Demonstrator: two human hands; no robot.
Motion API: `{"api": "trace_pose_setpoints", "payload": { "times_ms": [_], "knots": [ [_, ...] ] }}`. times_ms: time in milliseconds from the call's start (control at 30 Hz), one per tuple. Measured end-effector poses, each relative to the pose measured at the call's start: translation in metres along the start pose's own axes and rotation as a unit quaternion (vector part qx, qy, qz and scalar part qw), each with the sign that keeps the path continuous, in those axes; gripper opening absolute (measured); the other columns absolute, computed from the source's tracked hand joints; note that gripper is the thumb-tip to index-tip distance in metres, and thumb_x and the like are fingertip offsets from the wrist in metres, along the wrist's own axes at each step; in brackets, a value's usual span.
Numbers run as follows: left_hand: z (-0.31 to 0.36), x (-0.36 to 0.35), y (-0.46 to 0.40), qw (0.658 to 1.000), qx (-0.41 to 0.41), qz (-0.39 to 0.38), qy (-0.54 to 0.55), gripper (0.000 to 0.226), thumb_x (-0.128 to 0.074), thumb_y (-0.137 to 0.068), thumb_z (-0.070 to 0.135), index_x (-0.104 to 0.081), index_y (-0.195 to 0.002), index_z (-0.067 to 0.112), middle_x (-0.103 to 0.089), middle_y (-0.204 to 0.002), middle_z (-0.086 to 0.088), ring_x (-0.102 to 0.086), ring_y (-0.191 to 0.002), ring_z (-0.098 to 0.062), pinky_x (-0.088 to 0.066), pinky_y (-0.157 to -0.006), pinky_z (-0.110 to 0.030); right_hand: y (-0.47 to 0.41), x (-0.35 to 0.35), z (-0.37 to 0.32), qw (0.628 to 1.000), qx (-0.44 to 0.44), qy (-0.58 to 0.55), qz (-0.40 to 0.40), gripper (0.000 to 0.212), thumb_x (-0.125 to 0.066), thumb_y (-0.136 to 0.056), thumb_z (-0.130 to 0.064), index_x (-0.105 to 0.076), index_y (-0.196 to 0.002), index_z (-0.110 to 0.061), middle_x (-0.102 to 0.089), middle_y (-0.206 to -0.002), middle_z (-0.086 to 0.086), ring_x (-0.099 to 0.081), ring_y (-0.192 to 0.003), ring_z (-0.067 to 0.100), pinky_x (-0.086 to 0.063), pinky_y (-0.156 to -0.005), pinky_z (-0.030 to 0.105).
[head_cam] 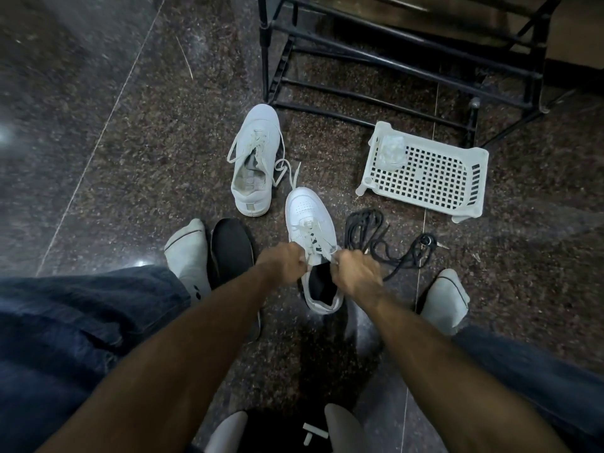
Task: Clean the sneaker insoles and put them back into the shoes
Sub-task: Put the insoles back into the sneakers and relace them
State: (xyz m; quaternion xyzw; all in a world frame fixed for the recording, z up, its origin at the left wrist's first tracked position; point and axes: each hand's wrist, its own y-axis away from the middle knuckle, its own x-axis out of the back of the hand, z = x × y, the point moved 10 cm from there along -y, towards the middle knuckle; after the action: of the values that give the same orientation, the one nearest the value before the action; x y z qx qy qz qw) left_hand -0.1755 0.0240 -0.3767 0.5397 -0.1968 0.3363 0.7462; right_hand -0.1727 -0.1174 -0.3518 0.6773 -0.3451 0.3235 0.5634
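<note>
Beyond the hands lie a second white sneaker (pixel 254 165) with loose laces, a white perforated plastic basket (pixel 425 173) and a black metal rack (pixel 402 60); a tangle of black cord (pixel 382 243) sits just past the right hand (pixel 354 273), and a black insole (pixel 232 253) lies left of the left hand (pixel 282 264). No writing is readable. Both hands, fingers curled, pinch the laces of the near white sneaker (pixel 309 217), whose dark insole (pixel 323 282) shows inside, between them.

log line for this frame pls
left hand: grips lace | right hand: grips lace | near sneaker: dark insole inside | loose insole: on floor | far sneaker: untouched
</note>
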Motion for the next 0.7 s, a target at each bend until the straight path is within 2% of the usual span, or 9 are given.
{"api": "trace_pose_setpoints", "payload": {
  "times_ms": [67, 167, 267, 333, 400, 467, 567, 633, 700],
  "knots": [
    [0.003, 0.005, 0.006, 0.995, -0.043, -0.080, -0.048, 0.029, -0.055, -0.094, 0.030, -0.064, -0.105, 0.004, -0.066, -0.113, -0.014, -0.061, -0.101, -0.029, -0.046, -0.084, -0.034, 0.000, 0.002, 0.004, 1.000, -0.013, -0.011, 0.012, 0.020, -0.050, -0.086, -0.021, -0.067, -0.096, -0.015, -0.069, -0.097, 0.012, -0.066, -0.093, 0.035, -0.049, -0.076, 0.037],
    [-0.009, 0.021, 0.008, 0.982, -0.021, -0.152, -0.110, 0.028, -0.055, -0.096, 0.023, -0.066, -0.110, 0.002, -0.067, -0.113, -0.014, -0.063, -0.103, -0.028, -0.042, -0.077, -0.027, 0.002, 0.006, 0.008, 0.999, -0.023, 0.011, 0.025, 0.023, -0.052, -0.087, -0.019, -0.066, -0.103, -0.012, -0.068, -0.103, 0.014, -0.065, -0.097, 0.035, -0.049, -0.078, 0.037],
    [-0.017, 0.039, 0.006, 0.973, -0.005, -0.163, -0.164, 0.035, -0.055, -0.096, 0.031, -0.068, -0.111, 0.002, -0.069, -0.112, -0.014, -0.063, -0.103, -0.027, -0.042, -0.079, -0.025, 0.007, 0.000, 0.006, 0.999, -0.038, 0.012, 0.020, 0.025, -0.053, -0.087, -0.016, -0.064, -0.108, -0.010, -0.067, -0.109, 0.014, -0.063, -0.101, 0.035, -0.048, -0.080, 0.036],
    [-0.011, 0.046, 0.007, 0.970, -0.026, -0.153, -0.189, 0.037, -0.061, -0.092, 0.034, -0.069, -0.110, 0.003, -0.070, -0.111, -0.012, -0.064, -0.101, -0.028, -0.049, -0.087, -0.033, 0.011, -0.004, 0.008, 0.998, -0.057, -0.010, 0.018, 0.024, -0.054, -0.086, -0.016, -0.064, -0.106, -0.010, -0.067, -0.107, 0.015, -0.063, -0.099, 0.035, -0.048, -0.080, 0.036],
    [-0.003, 0.055, 0.009, 0.969, -0.036, -0.125, -0.208, 0.030, -0.067, -0.087, 0.033, -0.070, -0.104, 0.009, -0.070, -0.104, -0.007, -0.065, -0.096, -0.025, -0.052, -0.083, -0.039, 0.013, -0.006, 0.009, 0.998, -0.056, -0.030, 0.005, 0.020, -0.056, -0.085, -0.019, -0.066, -0.101, -0.013, -0.069, -0.104, 0.013, -0.065, -0.096, 0.033, -0.049, -0.077, 0.035],
    [0.001, 0.054, 0.008, 0.976, -0.047, -0.140, -0.160, 0.015, -0.069, -0.086, 0.028, -0.072, -0.083, 0.013, -0.071, -0.081, -0.002, -0.063, -0.078, -0.019, -0.053, -0.080, -0.038, 0.012, -0.010, 0.012, 0.998, -0.023, -0.049, -0.043, 0.016, -0.057, -0.084, -0.023, -0.065, -0.097, -0.019, -0.069, -0.104, 0.011, -0.065, -0.097, 0.032, -0.047, -0.076, 0.033],
    [0.009, 0.066, 0.018, 0.984, -0.039, -0.172, 0.035, 0.027, -0.069, -0.085, 0.015, -0.067, -0.059, 0.020, -0.059, -0.045, 0.010, -0.054, -0.047, -0.001, -0.046, -0.063, -0.020, 0.016, 0.002, 0.023, 0.987, 0.036, -0.106, -0.119, 0.021, -0.061, -0.088, -0.020, -0.067, -0.106, -0.030, -0.068, -0.111, 0.000, -0.063, -0.091, 0.020, -0.044, -0.073, 0.025],
    [0.013, 0.089, 0.022, 0.979, -0.043, -0.130, 0.148, 0.023, -0.069, -0.086, 0.014, -0.070, -0.063, 0.014, -0.059, -0.045, 0.011, -0.049, -0.043, 0.003, -0.040, -0.054, -0.014, 0.022, 0.029, 0.032, 0.969, 0.042, -0.193, -0.145, 0.026, -0.062, -0.092, -0.014, -0.066, -0.116, -0.025, -0.069, -0.103, -0.002, -0.059, -0.074, 0.010, -0.043, -0.063, 0.021],
    [0.013, 0.114, 0.024, 0.967, -0.050, -0.059, 0.244, 0.023, -0.071, -0.085, 0.024, -0.074, -0.074, 0.003, -0.062, -0.055, 0.005, -0.051, -0.052, -0.005, -0.039, -0.055, -0.019, 0.028, 0.063, 0.034, 0.953, 0.040, -0.261, -0.147, 0.023, -0.060, -0.093, -0.007, -0.066, -0.114, -0.015, -0.066, -0.079, 0.000, -0.055, -0.053, 0.009, -0.043, -0.047, 0.020]
  ]
}}
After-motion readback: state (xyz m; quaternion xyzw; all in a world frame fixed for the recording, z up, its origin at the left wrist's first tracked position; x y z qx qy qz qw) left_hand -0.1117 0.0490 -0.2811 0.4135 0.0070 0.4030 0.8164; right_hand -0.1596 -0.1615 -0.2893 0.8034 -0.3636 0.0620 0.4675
